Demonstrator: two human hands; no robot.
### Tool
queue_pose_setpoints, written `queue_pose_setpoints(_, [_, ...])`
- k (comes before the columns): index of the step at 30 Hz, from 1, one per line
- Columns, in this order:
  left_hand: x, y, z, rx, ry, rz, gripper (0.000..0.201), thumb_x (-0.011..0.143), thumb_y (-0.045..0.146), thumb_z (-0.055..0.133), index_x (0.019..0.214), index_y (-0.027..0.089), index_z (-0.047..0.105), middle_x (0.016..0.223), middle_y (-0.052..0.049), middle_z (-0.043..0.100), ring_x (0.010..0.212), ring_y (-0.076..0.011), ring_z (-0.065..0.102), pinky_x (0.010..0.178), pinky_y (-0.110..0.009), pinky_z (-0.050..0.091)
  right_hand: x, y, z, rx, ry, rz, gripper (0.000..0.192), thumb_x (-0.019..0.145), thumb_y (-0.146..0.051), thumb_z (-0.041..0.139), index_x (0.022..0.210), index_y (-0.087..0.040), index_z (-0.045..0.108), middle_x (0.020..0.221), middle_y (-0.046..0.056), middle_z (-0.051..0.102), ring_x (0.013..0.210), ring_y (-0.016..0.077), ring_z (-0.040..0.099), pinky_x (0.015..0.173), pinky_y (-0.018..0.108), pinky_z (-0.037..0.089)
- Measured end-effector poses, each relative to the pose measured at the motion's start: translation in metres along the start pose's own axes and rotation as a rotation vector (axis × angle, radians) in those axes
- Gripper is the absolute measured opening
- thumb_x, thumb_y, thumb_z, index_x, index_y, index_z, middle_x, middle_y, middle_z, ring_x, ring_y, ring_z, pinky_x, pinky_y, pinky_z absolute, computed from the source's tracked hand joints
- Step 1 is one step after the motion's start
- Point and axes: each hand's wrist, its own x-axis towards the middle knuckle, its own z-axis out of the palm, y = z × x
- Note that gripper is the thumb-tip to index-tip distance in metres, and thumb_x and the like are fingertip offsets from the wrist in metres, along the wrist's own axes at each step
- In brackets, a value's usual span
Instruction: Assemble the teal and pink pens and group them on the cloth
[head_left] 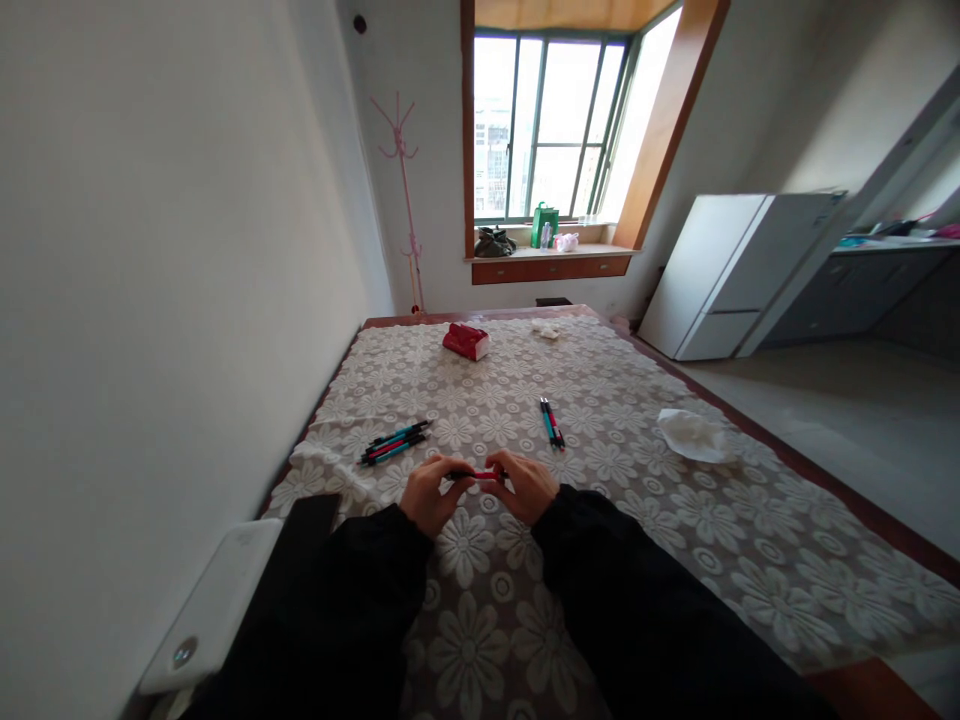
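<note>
Both hands meet over the near middle of the table's floral cloth: the left hand and right hand each pinch one end of a red pen, held level between them. A cluster of pens lies just far-left; two more pens lie far-right. A red box sits farther off, its contents unseen.

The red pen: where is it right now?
In the head view the red pen lies level between the left hand and right hand, gripped at both ends above the flowered tablecloth, right of the pen cluster.
</note>
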Motion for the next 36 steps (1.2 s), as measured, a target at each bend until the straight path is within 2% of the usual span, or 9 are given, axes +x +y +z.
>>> queue_pose_setpoints(4, [-0.0001,-0.0008,0.0005,0.003,-0.02,0.018,0.01,0.082,0.027,0.066,0.089,0.021,0.069,0.08,-0.002,0.067,0.074,-0.0134,0.064,0.069,-0.026,0.054,0.0001,0.0016,-0.0008,-0.094,-0.015,-0.009,0.021,0.095,-0.028,0.044,0.084,-0.02,0.06,0.072,0.003,0.061,0.068,0.0165,0.056,0.067,0.027,0.039])
queue_pose_setpoints(9, [0.001,0.0002,0.0002,-0.006,0.035,-0.022,0.01,0.08,0.024,0.068,0.089,0.021,0.069,0.081,-0.002,0.068,0.073,-0.0137,0.064,0.068,-0.025,0.054,0.0013,0.0022,-0.0019,-0.089,-0.019,-0.037,0.018,0.093,-0.035,0.05,0.092,-0.02,0.059,0.079,0.004,0.063,0.071,0.0169,0.056,0.067,0.027,0.039])
queue_pose_setpoints(13, [0.0016,0.0002,0.0007,-0.009,0.007,-0.005,0.008,0.081,0.025,0.068,0.087,0.021,0.069,0.079,-0.002,0.067,0.074,-0.0138,0.063,0.068,-0.025,0.053,0.0012,0.0021,-0.0033,-0.161,-0.014,-0.049,0.026,0.096,-0.029,0.041,0.079,-0.019,0.059,0.07,0.003,0.06,0.066,0.0156,0.053,0.066,0.027,0.037])
queue_pose_setpoints(17, [0.0025,-0.0021,0.0002,-0.012,0.038,-0.027,0.009,0.082,0.025,0.067,0.09,0.021,0.069,0.082,-0.002,0.069,0.075,-0.0143,0.064,0.071,-0.026,0.052,0.0008,0.0022,-0.0049,-0.161,-0.001,-0.101,0.018,0.094,-0.032,0.048,0.091,-0.018,0.06,0.078,0.004,0.064,0.071,0.0164,0.055,0.067,0.028,0.037])
queue_pose_setpoints(23, [0.003,-0.0017,-0.0021,0.007,-0.005,0.059,0.012,0.085,0.027,0.063,0.096,0.024,0.069,0.09,-0.002,0.072,0.087,-0.0171,0.063,0.081,-0.031,0.049,0.0005,0.002,-0.0069,-0.186,-0.017,-0.118,0.021,0.095,-0.029,0.047,0.082,-0.019,0.06,0.073,0.002,0.064,0.07,0.0163,0.053,0.068,0.029,0.034])
queue_pose_setpoints(28, [0.0039,-0.0012,-0.0019,-0.032,0.041,-0.064,0.023,0.083,0.035,0.065,0.102,0.022,0.066,0.088,-0.003,0.07,0.082,-0.0165,0.063,0.075,-0.029,0.049,0.0017,0.0017,-0.0074,-0.18,0.047,-0.154,0.023,0.096,-0.029,0.044,0.083,-0.019,0.06,0.077,0.004,0.062,0.075,0.0173,0.052,0.07,0.029,0.035])
queue_pose_setpoints(30, [0.0045,-0.003,-0.0026,0.022,0.046,-0.136,0.023,0.086,0.04,0.059,0.09,0.02,0.068,0.077,-0.002,0.068,0.074,-0.0157,0.061,0.07,-0.028,0.047,0.0022,0.0022,-0.0078,-0.177,0.065,-0.163,0.024,0.097,-0.029,0.043,0.084,-0.019,0.06,0.078,0.004,0.062,0.075,0.0173,0.051,0.071,0.029,0.036])
queue_pose_setpoints(33, [0.0048,-0.0059,-0.0036,0.119,-0.005,-0.197,0.041,0.092,0.042,0.045,0.064,0.019,0.064,0.058,-0.001,0.06,0.063,-0.0143,0.056,0.062,-0.026,0.042,0.0023,0.0031,-0.0086,-0.177,0.077,-0.162,0.025,0.097,-0.03,0.043,0.084,-0.019,0.061,0.077,0.004,0.062,0.075,0.0172,0.051,0.071,0.029,0.036])
queue_pose_setpoints(36, [0.0047,-0.0057,-0.0036,0.099,0.023,-0.156,0.025,0.086,0.038,0.056,0.072,0.02,0.067,0.066,-0.001,0.063,0.066,-0.0145,0.055,0.063,-0.026,0.043,0.002,0.0044,-0.0098,-0.153,0.056,-0.133,0.024,0.096,-0.029,0.045,0.082,-0.019,0.061,0.076,0.004,0.063,0.073,0.0169,0.052,0.071,0.029,0.036])
